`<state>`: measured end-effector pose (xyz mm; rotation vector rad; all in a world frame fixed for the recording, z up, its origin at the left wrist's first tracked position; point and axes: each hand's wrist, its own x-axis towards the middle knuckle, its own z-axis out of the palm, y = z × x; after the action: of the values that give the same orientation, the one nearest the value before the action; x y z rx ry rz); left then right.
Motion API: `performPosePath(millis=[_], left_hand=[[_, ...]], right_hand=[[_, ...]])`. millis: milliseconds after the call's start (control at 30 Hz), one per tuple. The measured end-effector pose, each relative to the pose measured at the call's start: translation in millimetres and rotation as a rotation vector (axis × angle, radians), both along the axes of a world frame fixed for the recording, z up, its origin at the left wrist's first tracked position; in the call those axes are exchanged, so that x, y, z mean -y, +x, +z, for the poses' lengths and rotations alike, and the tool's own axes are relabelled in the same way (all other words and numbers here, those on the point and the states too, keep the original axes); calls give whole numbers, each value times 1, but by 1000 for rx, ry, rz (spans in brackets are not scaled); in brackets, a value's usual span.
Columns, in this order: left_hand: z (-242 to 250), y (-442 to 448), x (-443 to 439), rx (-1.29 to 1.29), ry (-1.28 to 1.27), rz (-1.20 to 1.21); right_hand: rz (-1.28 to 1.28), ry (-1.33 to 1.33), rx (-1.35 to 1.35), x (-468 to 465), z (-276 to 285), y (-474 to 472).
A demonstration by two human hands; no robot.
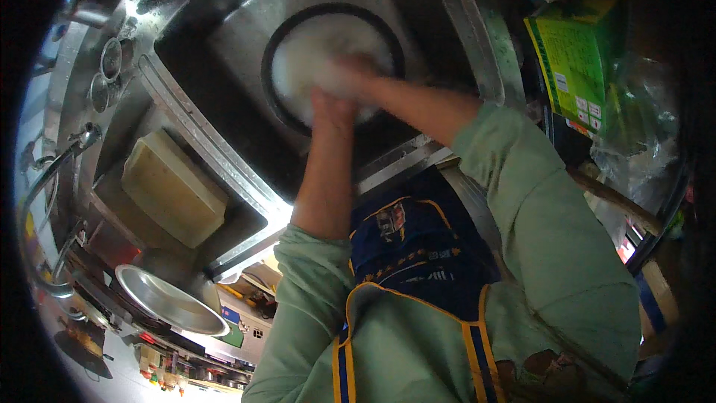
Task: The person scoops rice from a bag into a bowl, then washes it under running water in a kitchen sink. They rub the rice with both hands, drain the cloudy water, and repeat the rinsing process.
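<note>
A round dark-rimmed vessel [269, 45] sits in the deep stainless steel sink basin [240, 25]. Cloudy whitish liquid [299, 64] fills it, and whatever lies beneath the surface is hidden. My left hand [333, 103] dips in at the near side, its fingers out of sight in the liquid. Close beside it, my right hand [355, 70] reaches in from the right, blurred by motion. Whether either hand grips anything under the liquid cannot be made out.
A second basin on the left holds a pale rectangular tub [173, 190]. Beyond it are a curved tap pipe [47, 179] and a wide metal bowl [168, 302]. A green carton [570, 67] and clear plastic bags [643, 151] lie to the right.
</note>
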<state>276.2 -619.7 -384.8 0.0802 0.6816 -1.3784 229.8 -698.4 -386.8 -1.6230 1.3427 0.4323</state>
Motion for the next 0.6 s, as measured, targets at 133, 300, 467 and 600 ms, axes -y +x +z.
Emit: performPosePath(millis=[133, 300, 467, 600], left_hand=[[-2, -7, -4, 205, 187, -49], [33, -6, -1, 578, 652, -234], [45, 2, -1, 762, 733, -267], [68, -2, -3, 917, 822, -256]], right_hand=[[-315, -178, 282, -24, 55, 1], [-423, -262, 434, -11, 65, 5], [-94, -365, 254, 3, 43, 13], [-7, -456, 307, 13, 22, 2]])
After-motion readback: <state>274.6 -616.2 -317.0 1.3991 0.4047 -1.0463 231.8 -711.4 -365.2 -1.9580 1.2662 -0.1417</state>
